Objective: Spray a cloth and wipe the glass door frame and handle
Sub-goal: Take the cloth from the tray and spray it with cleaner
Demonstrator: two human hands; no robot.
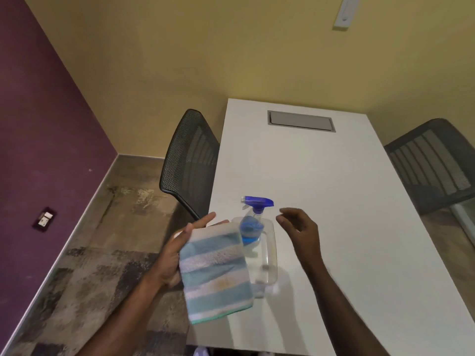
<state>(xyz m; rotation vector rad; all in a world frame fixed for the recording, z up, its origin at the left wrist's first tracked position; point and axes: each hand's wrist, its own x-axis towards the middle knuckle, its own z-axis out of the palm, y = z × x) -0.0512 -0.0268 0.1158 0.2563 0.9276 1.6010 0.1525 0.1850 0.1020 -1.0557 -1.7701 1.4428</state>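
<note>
A folded cloth [216,273] with teal and white stripes hangs from my left hand [180,242], which grips its upper left edge over the table's near left side. Behind the cloth a clear spray bottle [259,242] with a blue trigger head and a little blue liquid stands on the white table [321,191]. My right hand [298,222] hovers just right of the bottle's head, fingers apart and curled, holding nothing. The cloth hides the bottle's lower left part. No glass door is in view.
Two dark mesh chairs flank the table, one on the left [190,160] and one on the right [437,165]. A grey cable hatch [300,121] is set into the table's far end. Yellow and purple walls close the corner; patterned carpet [108,247] lies to the left.
</note>
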